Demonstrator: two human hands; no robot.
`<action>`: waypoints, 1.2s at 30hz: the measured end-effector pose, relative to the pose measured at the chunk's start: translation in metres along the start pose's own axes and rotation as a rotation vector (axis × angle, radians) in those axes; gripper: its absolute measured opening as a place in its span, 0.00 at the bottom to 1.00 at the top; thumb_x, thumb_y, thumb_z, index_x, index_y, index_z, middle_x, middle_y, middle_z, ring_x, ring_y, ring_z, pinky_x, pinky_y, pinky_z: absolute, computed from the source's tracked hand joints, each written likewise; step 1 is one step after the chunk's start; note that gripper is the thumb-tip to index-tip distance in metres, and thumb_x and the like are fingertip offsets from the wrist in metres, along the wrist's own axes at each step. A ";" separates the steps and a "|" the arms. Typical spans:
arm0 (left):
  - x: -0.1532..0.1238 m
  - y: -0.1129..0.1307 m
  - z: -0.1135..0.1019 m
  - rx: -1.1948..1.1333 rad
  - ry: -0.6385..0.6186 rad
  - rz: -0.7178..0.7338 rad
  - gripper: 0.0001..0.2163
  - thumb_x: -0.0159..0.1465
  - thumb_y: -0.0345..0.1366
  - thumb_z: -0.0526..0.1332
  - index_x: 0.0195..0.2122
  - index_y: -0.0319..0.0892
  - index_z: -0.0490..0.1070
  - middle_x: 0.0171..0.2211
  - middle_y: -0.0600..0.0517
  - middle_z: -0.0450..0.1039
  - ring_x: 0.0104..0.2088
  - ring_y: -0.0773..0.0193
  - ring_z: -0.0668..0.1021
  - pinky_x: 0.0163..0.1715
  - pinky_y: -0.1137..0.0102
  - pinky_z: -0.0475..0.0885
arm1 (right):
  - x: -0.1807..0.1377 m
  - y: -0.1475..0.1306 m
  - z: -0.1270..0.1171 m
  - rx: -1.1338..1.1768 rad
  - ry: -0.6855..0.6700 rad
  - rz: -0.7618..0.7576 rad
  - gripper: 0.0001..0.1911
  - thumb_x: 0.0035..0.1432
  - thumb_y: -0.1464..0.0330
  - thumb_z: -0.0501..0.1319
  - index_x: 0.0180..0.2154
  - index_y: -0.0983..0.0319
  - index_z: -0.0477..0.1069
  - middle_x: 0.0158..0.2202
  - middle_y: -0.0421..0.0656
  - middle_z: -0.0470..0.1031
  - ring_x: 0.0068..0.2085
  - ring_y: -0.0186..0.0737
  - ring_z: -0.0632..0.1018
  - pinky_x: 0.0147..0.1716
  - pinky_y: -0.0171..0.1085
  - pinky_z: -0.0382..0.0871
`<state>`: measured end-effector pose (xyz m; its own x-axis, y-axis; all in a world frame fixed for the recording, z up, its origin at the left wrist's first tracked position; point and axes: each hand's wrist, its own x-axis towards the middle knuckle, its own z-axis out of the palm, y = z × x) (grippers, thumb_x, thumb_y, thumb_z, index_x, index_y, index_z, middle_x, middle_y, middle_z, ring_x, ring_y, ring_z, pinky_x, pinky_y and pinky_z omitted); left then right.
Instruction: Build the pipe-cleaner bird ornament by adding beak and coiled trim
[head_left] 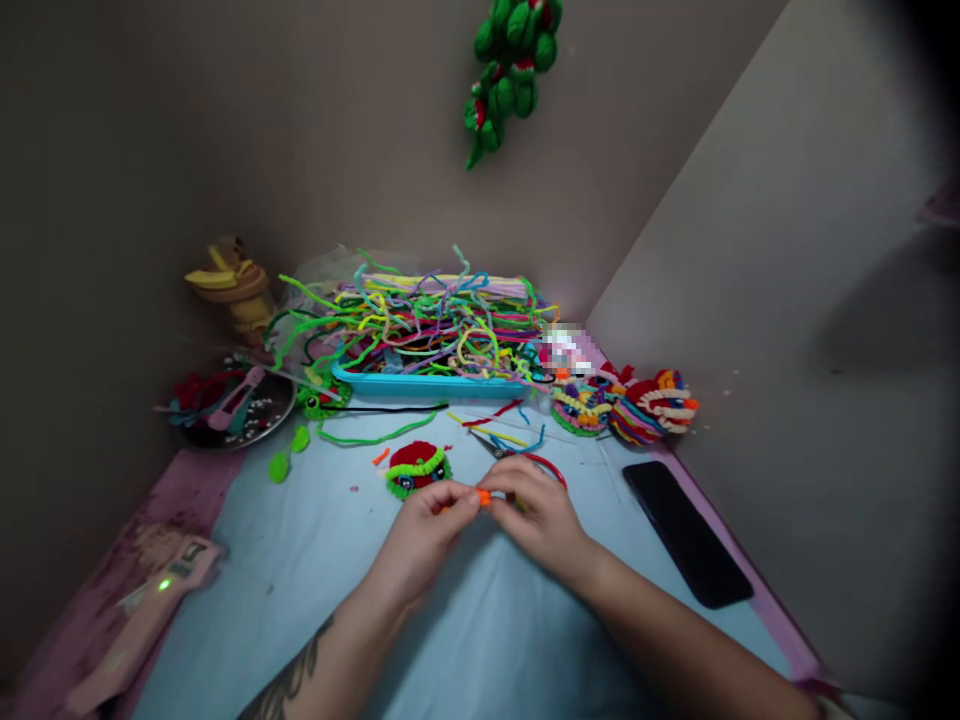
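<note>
Between my two hands is a small orange piece of pipe cleaner [484,497]. My left hand [431,520] pinches one side of it with thumb and forefinger. Closed on the other side is my right hand [544,515], its fingertips partly hiding the piece. Just behind my left hand sits a round red and green pipe-cleaner figure [417,468] with dark eyes. Scissors [491,446] with red handles lie open behind my right hand, partly covered by it. A short orange scrap [382,456] rests left of the figure.
A blue tray [435,384] heaped with pipe cleaners stands at the back. Colourful finished figures [652,408] sit back right, with a black phone [686,535] nearer. At left are a metal bowl [281,405] and a pink glue gun [150,610] with a green light.
</note>
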<state>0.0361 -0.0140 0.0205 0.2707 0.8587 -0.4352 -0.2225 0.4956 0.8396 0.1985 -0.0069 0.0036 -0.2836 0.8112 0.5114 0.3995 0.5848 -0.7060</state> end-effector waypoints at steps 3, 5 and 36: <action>-0.002 0.002 -0.004 0.055 0.000 0.033 0.17 0.49 0.48 0.69 0.27 0.37 0.72 0.17 0.60 0.57 0.18 0.75 0.55 0.19 0.75 0.48 | 0.003 -0.001 0.001 0.061 -0.057 0.046 0.07 0.57 0.72 0.60 0.37 0.60 0.76 0.34 0.44 0.74 0.38 0.38 0.75 0.38 0.37 0.71; -0.003 0.002 -0.006 0.067 0.005 0.048 0.17 0.49 0.48 0.68 0.28 0.37 0.73 0.17 0.60 0.58 0.18 0.75 0.55 0.20 0.75 0.48 | 0.005 0.000 0.003 0.083 -0.078 0.072 0.07 0.57 0.71 0.61 0.38 0.59 0.76 0.34 0.44 0.74 0.37 0.37 0.75 0.37 0.37 0.70; 0.008 -0.005 -0.015 -0.134 -0.050 -0.107 0.17 0.46 0.44 0.72 0.24 0.36 0.70 0.16 0.61 0.54 0.17 0.77 0.53 0.15 0.77 0.44 | 0.003 0.015 0.014 0.316 -0.057 0.186 0.06 0.57 0.68 0.63 0.37 0.58 0.79 0.31 0.43 0.73 0.32 0.35 0.74 0.31 0.34 0.69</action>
<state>0.0251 -0.0079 0.0076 0.3454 0.7941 -0.5001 -0.3121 0.5998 0.7368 0.1913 0.0042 -0.0131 -0.2831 0.8975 0.3382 0.1628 0.3924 -0.9053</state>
